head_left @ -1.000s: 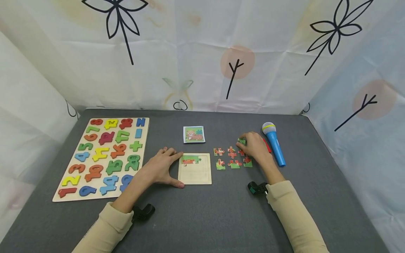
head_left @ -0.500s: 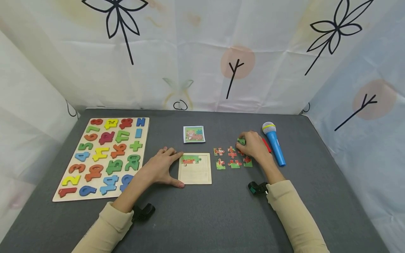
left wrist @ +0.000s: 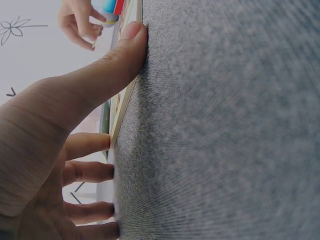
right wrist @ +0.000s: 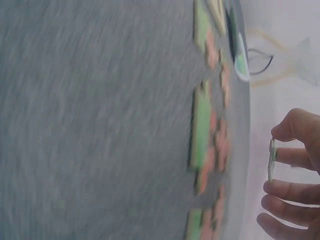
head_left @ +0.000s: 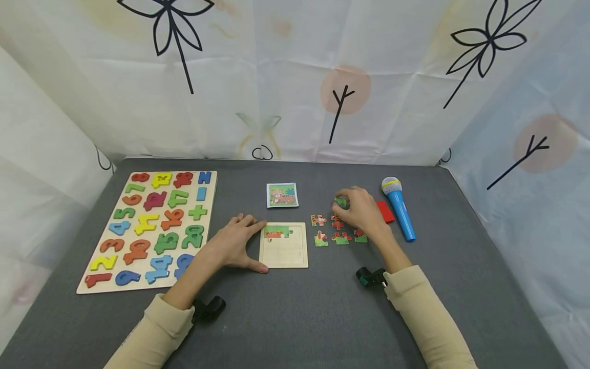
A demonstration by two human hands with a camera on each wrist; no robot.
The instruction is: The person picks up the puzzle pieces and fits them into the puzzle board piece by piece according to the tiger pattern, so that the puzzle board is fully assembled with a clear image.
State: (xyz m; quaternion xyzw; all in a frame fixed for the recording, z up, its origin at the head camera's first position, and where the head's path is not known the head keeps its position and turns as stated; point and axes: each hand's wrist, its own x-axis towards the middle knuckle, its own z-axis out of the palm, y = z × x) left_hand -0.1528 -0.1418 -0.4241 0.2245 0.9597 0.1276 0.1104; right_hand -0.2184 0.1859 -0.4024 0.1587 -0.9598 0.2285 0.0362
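Note:
A small wooden puzzle tray [head_left: 283, 253] lies mid-table with one green and orange piece [head_left: 277, 232] set in its top left. My left hand [head_left: 232, 245] rests flat beside its left edge, thumb [left wrist: 107, 62] against the tray's corner. My right hand [head_left: 361, 210] is raised above several loose jigsaw pieces [head_left: 340, 230] and pinches a green piece [head_left: 340, 202] between thumb and fingers; the right wrist view shows this piece [right wrist: 271, 159] edge-on, off the table.
A picture card [head_left: 282, 195] lies behind the tray. A blue toy microphone [head_left: 399, 208] and a red block [head_left: 384, 210] sit right of the loose pieces. A number board [head_left: 149, 228] with coloured digits fills the left side. Cloth walls surround the table.
My right hand has lifted the green piece off the table and carried it a little to the left, uncovering the red block. The left hand has not moved.

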